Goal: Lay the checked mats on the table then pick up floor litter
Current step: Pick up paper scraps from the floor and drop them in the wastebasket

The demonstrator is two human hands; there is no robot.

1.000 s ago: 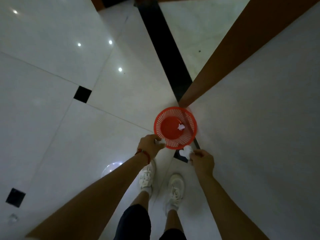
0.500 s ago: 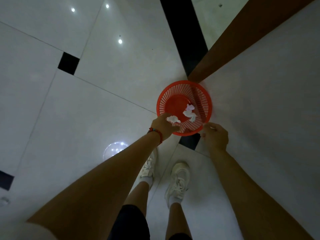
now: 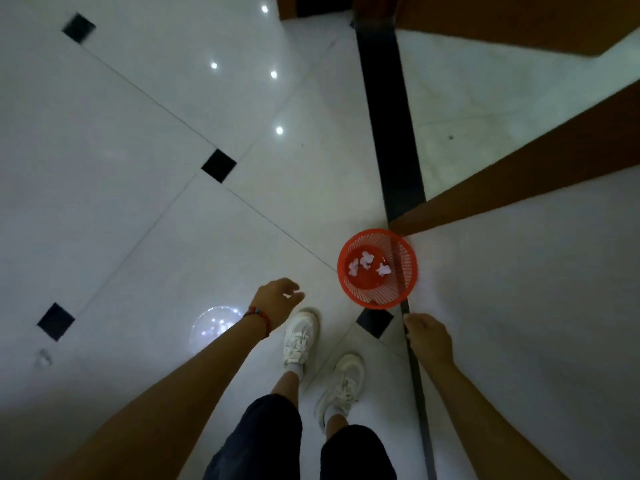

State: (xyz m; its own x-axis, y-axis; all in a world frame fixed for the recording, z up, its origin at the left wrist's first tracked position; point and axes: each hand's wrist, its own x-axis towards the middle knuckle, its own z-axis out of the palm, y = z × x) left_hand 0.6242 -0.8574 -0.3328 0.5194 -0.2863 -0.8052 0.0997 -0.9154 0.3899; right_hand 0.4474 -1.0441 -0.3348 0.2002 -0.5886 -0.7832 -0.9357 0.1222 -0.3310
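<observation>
A red slatted plastic basket (image 3: pixel 401 271) stands on the glossy white floor against a wall corner. Several crumpled white paper scraps (image 3: pixel 365 260) lie on its bottom. My left hand (image 3: pixel 275 299), with a red bead bracelet at the wrist, hovers left of the basket and below its rim, fingers loosely spread and holding nothing. My right hand (image 3: pixel 427 337) sits just below the basket near the wall, fingers curled; I see nothing in it.
A white wall (image 3: pixel 536 289) with a brown skirting band (image 3: pixel 519 181) fills the right side. A black floor strip (image 3: pixel 391 116) runs away from the basket. My two white trainers (image 3: pixel 299 336) stand below the basket. Small black inset tiles dot the floor.
Both hands have let the paper scraps fall into the basket and drawn back from its rim. The view has lifted, so the basket looks smaller and sits further right.
</observation>
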